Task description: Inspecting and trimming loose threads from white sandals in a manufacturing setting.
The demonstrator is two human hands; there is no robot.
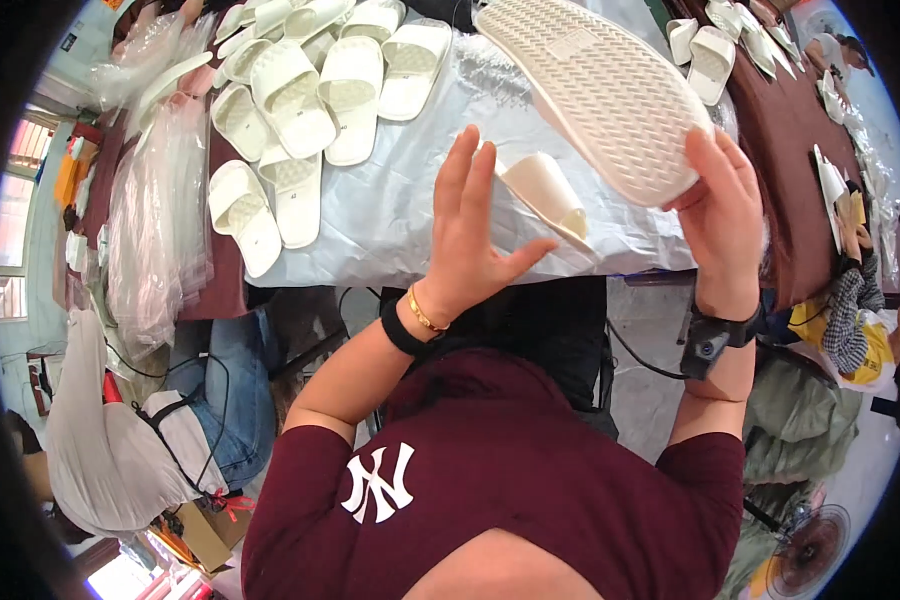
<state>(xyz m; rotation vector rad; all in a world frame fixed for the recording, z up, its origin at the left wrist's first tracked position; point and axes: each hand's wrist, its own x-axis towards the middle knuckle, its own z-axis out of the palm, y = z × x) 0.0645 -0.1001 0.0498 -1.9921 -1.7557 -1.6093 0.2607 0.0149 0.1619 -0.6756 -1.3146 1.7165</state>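
Note:
My right hand [715, 205] grips a cream slide sandal [610, 100] by one end, its woven-pattern sole turned up toward me. My left hand [475, 225] is raised over the table edge, fingers stretched and thumb apart, holding nothing. Between my hands another cream slide sandal [548, 200] rests tilted on the silvery-white table cover [370, 220]. A heap of cream slide sandals [310, 95] lies at the far left of the cover, some overlapping, most with the strap side up.
Clear plastic bags [160, 220] are piled on the brown cloth at left. More cream sandals [712, 62] lie on a brown surface [790, 190] at far right. People sit or stand on both sides. A fan [810, 545] stands at the lower right.

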